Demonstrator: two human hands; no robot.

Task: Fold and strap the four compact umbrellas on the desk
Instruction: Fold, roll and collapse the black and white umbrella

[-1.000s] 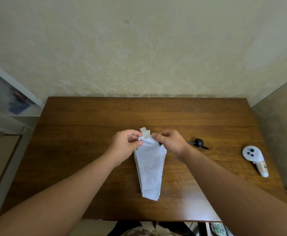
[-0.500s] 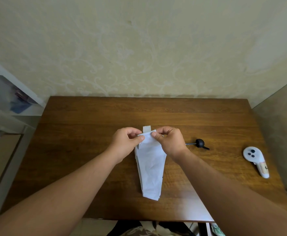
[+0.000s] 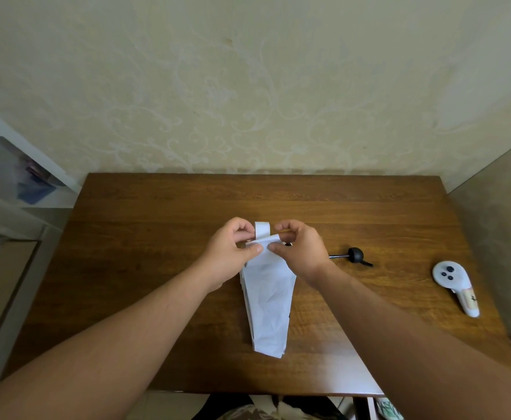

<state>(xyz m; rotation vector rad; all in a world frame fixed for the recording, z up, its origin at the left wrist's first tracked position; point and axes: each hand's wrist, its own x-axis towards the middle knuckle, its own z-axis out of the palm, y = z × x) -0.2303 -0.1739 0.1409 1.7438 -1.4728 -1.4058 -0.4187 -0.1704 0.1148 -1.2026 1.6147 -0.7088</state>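
One white compact umbrella (image 3: pixel 268 301) lies flat on the wooden desk (image 3: pixel 157 237), its canopy pleats gathered into a long wedge that narrows toward me. Its black handle knob (image 3: pixel 355 254) sticks out to the right on a thin shaft. A white strap (image 3: pixel 262 230) stands up at the canopy's far end. My left hand (image 3: pixel 233 253) pinches the fabric's top left corner. My right hand (image 3: pixel 298 248) pinches the top right corner, where a fold of fabric lies across. No other umbrella is in view.
A white handheld controller (image 3: pixel 457 284) lies near the desk's right edge. A shelf unit (image 3: pixel 12 183) stands to the left of the desk, and a patterned wall runs behind it. A beige panel borders the right side.
Both hands have shifted slightly away from me along the canopy's top edge. The strap now stands straighter and more exposed between them.
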